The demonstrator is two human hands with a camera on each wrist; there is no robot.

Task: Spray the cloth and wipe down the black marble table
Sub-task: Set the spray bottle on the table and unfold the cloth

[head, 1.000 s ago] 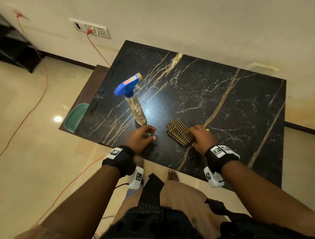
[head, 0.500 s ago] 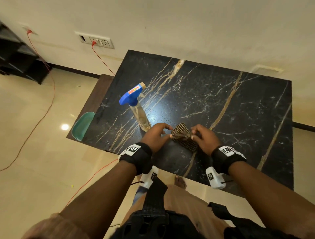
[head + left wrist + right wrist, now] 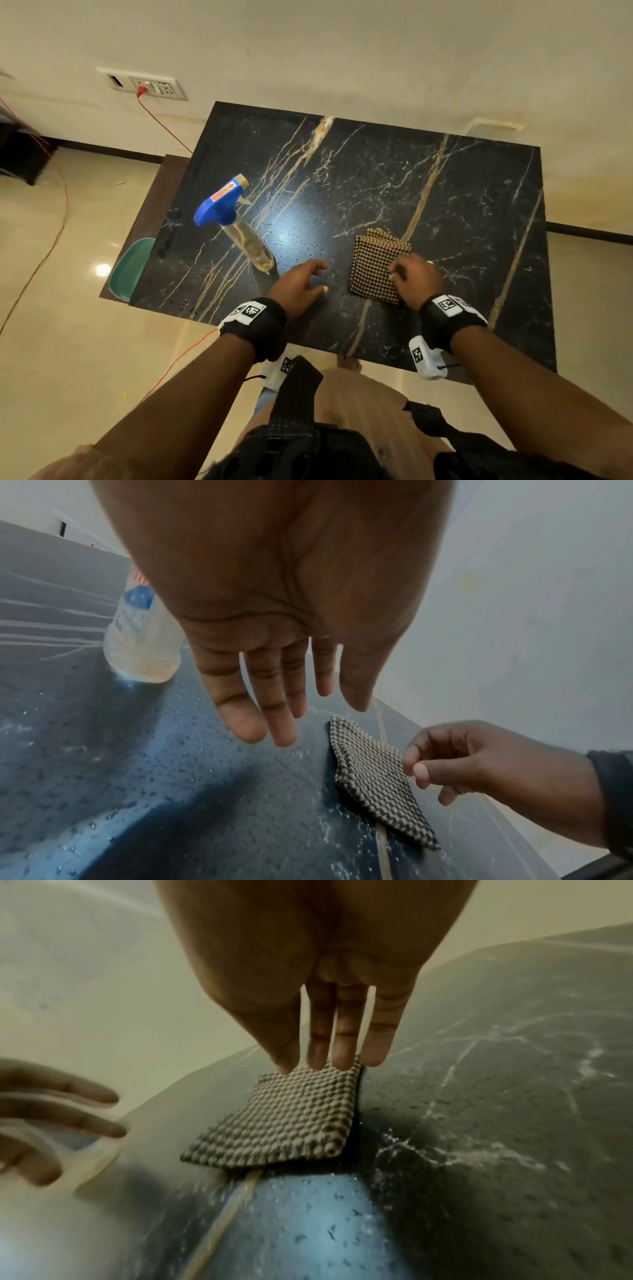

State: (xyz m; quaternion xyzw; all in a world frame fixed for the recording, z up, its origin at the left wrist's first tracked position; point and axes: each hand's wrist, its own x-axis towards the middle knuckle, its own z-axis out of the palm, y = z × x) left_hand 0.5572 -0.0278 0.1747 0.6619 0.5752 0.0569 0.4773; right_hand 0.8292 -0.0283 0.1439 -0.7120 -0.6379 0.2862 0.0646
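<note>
The right hand [image 3: 412,281] is resting its fingertips [image 3: 342,1061] on the near edge of the folded checked cloth [image 3: 378,269]. Whether it's pinching that edge or just touching it can't be told: the left wrist view is showing thumb and forefinger close together at the edge, while the right wrist view is showing fingers straightish. The left hand [image 3: 298,284] is hovering relaxed w/ fingers spread, holding nothing, between the cloth and the spray bottle [image 3: 236,224]. The cloth is lying flat on the tabletop [image 3: 445,192], just right of the left hand and under the right hand's fingertips. The bottle is standing just beyond and left of the left hand.

Risks, as a judgement:
- The left hand is sitting close to the bottle base. A careless reach could knock it over, as it's looking tall and narrow w/ a heavy trigger head.
- Droplets are already showing on the tabletop near both hands, so the surface is prob. slick. The bottle or cloth could be sliding instead of lifting.
- The cloth is folded in layers. Grabbing only the top layer would be unfolding it.

Hard to make out:
- The right hand's thumb is mostly hidden in the head view.
- How full the bottle is.
- The bottle nozzle direction is unclear in both wrist views, and the bottle is blurred in the right one.
</note>
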